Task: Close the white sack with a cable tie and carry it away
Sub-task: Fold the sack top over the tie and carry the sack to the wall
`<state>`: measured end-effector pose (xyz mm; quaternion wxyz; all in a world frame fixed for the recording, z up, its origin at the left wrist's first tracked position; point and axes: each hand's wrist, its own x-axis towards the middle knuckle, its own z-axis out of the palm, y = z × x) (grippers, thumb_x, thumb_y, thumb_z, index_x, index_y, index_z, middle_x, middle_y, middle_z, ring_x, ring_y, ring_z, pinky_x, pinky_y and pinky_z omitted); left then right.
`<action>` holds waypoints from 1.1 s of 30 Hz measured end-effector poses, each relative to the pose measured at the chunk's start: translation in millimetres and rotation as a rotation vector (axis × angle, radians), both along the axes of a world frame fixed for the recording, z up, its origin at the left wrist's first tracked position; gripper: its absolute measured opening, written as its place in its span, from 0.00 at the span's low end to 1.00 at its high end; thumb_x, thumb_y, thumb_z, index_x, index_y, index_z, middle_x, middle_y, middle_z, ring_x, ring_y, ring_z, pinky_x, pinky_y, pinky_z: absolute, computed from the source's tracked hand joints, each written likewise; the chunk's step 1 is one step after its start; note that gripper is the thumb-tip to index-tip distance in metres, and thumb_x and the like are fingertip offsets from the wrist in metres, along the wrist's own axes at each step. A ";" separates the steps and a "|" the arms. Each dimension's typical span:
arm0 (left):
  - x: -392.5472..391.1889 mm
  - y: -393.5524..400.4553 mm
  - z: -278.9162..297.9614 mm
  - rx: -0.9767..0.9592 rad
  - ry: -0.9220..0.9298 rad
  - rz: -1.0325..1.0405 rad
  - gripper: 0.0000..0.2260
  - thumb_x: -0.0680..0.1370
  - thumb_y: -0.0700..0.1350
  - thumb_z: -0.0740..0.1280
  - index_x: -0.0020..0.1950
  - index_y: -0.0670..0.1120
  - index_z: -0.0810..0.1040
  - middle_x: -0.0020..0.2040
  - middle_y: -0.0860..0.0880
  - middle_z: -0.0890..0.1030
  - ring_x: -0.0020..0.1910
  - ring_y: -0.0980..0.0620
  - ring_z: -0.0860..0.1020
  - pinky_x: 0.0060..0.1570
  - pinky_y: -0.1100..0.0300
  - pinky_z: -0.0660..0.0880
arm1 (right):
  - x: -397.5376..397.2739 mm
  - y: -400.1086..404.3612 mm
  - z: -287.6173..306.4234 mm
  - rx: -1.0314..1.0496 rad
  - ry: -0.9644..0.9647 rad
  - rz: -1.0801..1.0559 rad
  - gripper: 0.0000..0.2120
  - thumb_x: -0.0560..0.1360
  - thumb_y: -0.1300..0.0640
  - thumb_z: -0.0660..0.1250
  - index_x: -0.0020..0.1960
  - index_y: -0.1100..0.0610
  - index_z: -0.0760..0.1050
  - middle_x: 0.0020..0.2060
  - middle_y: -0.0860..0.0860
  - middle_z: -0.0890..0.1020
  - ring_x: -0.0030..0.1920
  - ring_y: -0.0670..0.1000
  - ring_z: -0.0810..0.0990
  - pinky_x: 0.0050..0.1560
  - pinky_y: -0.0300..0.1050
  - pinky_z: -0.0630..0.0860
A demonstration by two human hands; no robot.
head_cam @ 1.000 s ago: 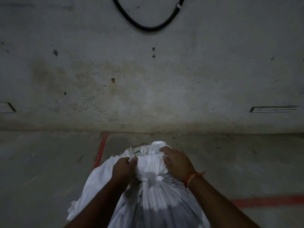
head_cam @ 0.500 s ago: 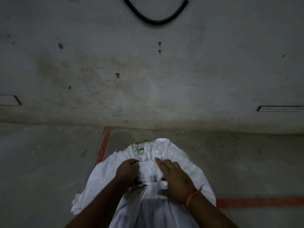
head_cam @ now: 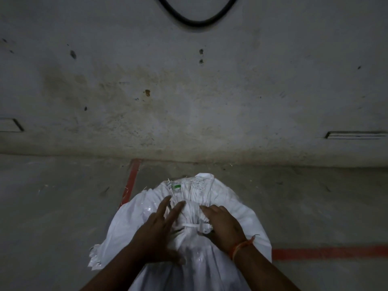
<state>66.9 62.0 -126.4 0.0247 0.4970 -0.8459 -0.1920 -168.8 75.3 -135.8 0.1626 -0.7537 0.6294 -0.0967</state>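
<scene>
While the cable tie point(head_cam: 194, 226) cinches the white sack point(head_cam: 241, 208) neck, left hand point(head_cam: 156, 232) fingers splayed, holding nothing, right hand point(head_cam: 224, 225) resting flat: grip below tie before lifting.

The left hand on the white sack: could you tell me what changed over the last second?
The left hand let go of the white woven sack's gathered neck and opened, fingers straight. The right hand slid down beside the white cable tie, which stayed cinched.
</scene>
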 end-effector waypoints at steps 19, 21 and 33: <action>-27.7 -41.5 -55.7 -0.162 0.049 0.077 0.29 0.63 0.65 0.64 0.61 0.54 0.78 0.51 0.51 0.85 0.48 0.51 0.85 0.45 0.58 0.78 | -10.9 -6.3 -59.5 -0.030 -0.145 -0.049 0.34 0.71 0.45 0.63 0.76 0.48 0.61 0.71 0.50 0.69 0.71 0.57 0.66 0.73 0.51 0.64; -26.2 -45.9 -64.3 -0.205 0.117 0.065 0.21 0.65 0.63 0.65 0.54 0.56 0.77 0.42 0.54 0.84 0.38 0.53 0.84 0.35 0.61 0.78 | -14.2 -8.6 -71.7 -0.084 -0.200 -0.050 0.37 0.70 0.41 0.64 0.76 0.49 0.61 0.72 0.49 0.67 0.70 0.55 0.66 0.71 0.47 0.66; -41.7 -75.9 -13.4 -0.150 0.257 0.049 0.18 0.73 0.68 0.60 0.46 0.53 0.71 0.41 0.55 0.82 0.41 0.54 0.81 0.37 0.61 0.72 | -30.8 -55.6 -39.4 -0.275 -0.469 -0.043 0.14 0.69 0.47 0.72 0.52 0.49 0.79 0.45 0.48 0.86 0.47 0.48 0.82 0.51 0.35 0.73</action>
